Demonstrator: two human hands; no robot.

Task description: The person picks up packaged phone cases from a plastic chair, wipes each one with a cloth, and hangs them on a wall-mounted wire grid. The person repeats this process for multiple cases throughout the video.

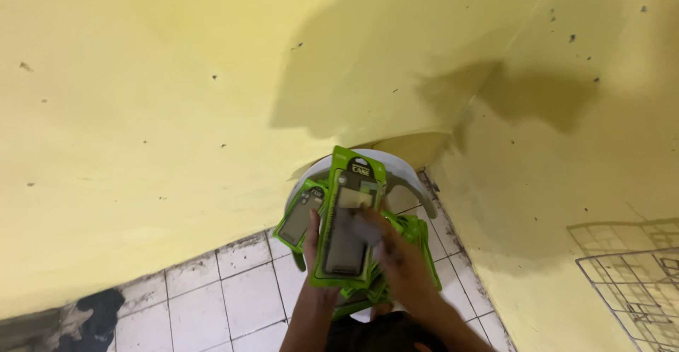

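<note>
My left hand [312, 242] grips a green packaged phone case [348, 218] by its left edge and holds it upright in front of me. My right hand [396, 253], blurred by motion, lies against the front lower right of the same package. Behind and below it, several more green phone-case packages [303, 214] are piled on a white plastic stool [402, 172] that stands in the corner of the room.
Yellow walls [163, 112] meet in a corner just behind the stool. White floor tiles [240, 288] with dirty grout lie below, a dark stain [92, 317] at the lower left. A wire grid rack [629, 281] leans on the right wall.
</note>
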